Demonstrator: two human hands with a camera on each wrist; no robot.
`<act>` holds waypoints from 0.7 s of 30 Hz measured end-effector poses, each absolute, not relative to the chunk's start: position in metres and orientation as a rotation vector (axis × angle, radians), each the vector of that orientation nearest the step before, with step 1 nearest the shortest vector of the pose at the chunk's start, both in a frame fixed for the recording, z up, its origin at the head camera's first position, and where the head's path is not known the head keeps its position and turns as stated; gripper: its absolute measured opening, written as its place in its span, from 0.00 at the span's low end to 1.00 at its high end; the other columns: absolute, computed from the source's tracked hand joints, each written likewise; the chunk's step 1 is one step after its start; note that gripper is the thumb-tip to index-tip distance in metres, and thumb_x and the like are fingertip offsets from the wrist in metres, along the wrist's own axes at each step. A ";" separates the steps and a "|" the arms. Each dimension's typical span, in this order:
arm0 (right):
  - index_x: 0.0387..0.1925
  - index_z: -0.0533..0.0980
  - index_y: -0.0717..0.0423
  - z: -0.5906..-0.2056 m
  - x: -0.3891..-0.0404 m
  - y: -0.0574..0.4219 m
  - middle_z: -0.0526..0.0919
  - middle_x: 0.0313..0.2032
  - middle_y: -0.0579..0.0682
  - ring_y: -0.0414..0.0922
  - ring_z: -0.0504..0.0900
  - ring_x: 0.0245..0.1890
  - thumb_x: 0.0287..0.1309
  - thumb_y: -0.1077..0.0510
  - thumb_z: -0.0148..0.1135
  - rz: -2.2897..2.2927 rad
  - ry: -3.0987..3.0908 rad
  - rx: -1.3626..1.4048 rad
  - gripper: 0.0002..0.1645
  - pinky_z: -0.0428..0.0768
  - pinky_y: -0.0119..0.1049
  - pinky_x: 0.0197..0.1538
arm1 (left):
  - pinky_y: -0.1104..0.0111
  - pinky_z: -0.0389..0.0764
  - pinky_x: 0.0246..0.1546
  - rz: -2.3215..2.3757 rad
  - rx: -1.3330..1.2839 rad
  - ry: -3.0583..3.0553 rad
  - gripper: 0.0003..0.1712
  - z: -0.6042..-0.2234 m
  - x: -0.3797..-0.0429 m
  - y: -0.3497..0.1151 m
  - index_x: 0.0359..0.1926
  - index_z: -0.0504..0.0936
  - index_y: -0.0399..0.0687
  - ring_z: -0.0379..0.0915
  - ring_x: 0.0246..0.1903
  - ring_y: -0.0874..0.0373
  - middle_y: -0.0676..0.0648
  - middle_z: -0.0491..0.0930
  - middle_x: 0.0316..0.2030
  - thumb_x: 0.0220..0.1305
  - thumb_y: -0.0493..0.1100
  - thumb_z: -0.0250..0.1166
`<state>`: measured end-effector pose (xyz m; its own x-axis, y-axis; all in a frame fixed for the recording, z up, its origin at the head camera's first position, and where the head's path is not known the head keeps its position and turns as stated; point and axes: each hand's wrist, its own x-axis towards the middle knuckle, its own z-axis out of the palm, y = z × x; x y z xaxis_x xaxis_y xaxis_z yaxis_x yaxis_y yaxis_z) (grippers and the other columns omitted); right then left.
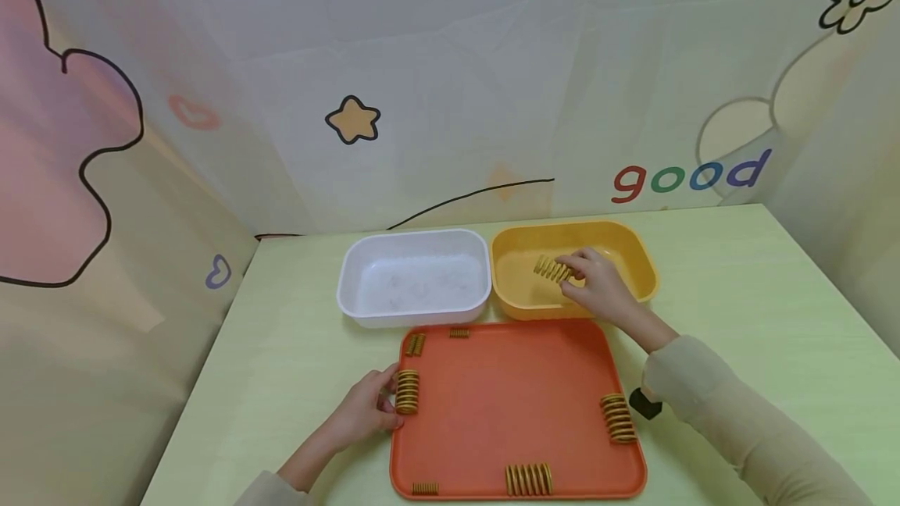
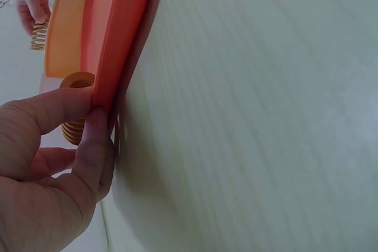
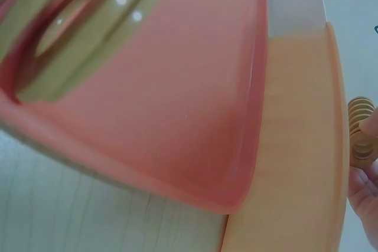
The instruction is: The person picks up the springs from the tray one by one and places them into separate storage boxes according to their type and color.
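Over the yellow bin (image 1: 516,299), my right hand (image 1: 598,283) pinches a gold coil spring (image 1: 551,269) by one end. The spring and fingertips also show at the right edge of the right wrist view. My left hand (image 1: 362,410) grips the left rim of the red tray (image 1: 506,397), with fingers on either side of that rim in the left wrist view (image 2: 59,146). Just beside those fingers lies a large gold spring (image 1: 407,392). Other large springs lie on the tray's right side (image 1: 618,418) and front edge (image 1: 529,479).
Small springs lie in the tray's corners and along its back edge, among them a pair of small springs (image 1: 415,345), a back spring (image 1: 459,333) and a front spring (image 1: 425,488). A white bin (image 1: 415,315) stands left of the yellow one. Behind the table (image 1: 738,318) hangs a printed cloth (image 1: 450,100).
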<state>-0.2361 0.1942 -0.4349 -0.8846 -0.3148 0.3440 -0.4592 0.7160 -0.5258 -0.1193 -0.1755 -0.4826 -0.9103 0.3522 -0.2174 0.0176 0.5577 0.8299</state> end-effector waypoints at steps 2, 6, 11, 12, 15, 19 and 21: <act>0.44 0.75 0.64 -0.436 -0.237 0.194 0.73 0.35 0.58 0.49 0.72 0.30 0.46 0.65 0.59 0.929 -2.703 0.615 0.19 0.73 0.38 0.34 | 0.77 0.71 0.24 1.289 0.305 2.437 0.47 -0.483 -0.119 -0.176 0.63 0.54 0.31 0.66 0.27 0.60 0.41 0.66 0.38 0.40 0.25 0.66; 0.44 0.75 0.65 -0.437 -0.239 0.194 0.73 0.34 0.58 0.48 0.71 0.29 0.46 0.65 0.59 0.945 -2.721 0.617 0.19 0.72 0.38 0.33 | 0.77 0.71 0.23 1.291 0.300 2.429 0.47 -0.482 -0.120 -0.176 0.63 0.53 0.31 0.66 0.27 0.60 0.41 0.65 0.38 0.40 0.25 0.66; 0.44 0.75 0.66 -0.437 -0.241 0.193 0.73 0.34 0.58 0.47 0.70 0.29 0.46 0.64 0.58 0.966 -2.743 0.626 0.20 0.72 0.36 0.33 | 0.77 0.71 0.24 1.285 0.293 2.428 0.47 -0.481 -0.119 -0.175 0.63 0.53 0.32 0.66 0.27 0.60 0.41 0.65 0.38 0.40 0.26 0.66; 0.44 0.75 0.66 -0.437 -0.242 0.193 0.73 0.34 0.58 0.47 0.70 0.29 0.46 0.64 0.58 0.970 -2.745 0.627 0.20 0.71 0.36 0.33 | 0.77 0.71 0.24 1.284 0.289 2.426 0.47 -0.481 -0.119 -0.175 0.63 0.54 0.32 0.66 0.27 0.60 0.41 0.65 0.38 0.40 0.26 0.66; 0.44 0.75 0.67 -0.438 -0.244 0.193 0.74 0.34 0.59 0.47 0.70 0.28 0.45 0.65 0.58 0.973 -2.749 0.631 0.20 0.71 0.36 0.33 | 0.77 0.70 0.24 1.290 0.277 2.417 0.47 -0.480 -0.119 -0.174 0.63 0.54 0.32 0.65 0.27 0.59 0.41 0.65 0.38 0.40 0.26 0.66; 0.43 0.75 0.67 -0.439 -0.248 0.193 0.74 0.33 0.59 0.47 0.70 0.28 0.44 0.66 0.58 0.971 -2.753 0.630 0.20 0.71 0.36 0.33 | 0.77 0.70 0.23 1.299 0.271 2.411 0.47 -0.480 -0.119 -0.174 0.63 0.54 0.31 0.66 0.27 0.58 0.41 0.65 0.38 0.40 0.25 0.66; 0.43 0.75 0.67 -0.439 -0.250 0.193 0.74 0.32 0.58 0.46 0.70 0.28 0.44 0.66 0.58 0.974 -2.755 0.626 0.19 0.71 0.36 0.32 | 0.77 0.70 0.23 1.298 0.272 2.413 0.47 -0.480 -0.119 -0.174 0.63 0.54 0.31 0.66 0.27 0.58 0.41 0.65 0.38 0.40 0.26 0.66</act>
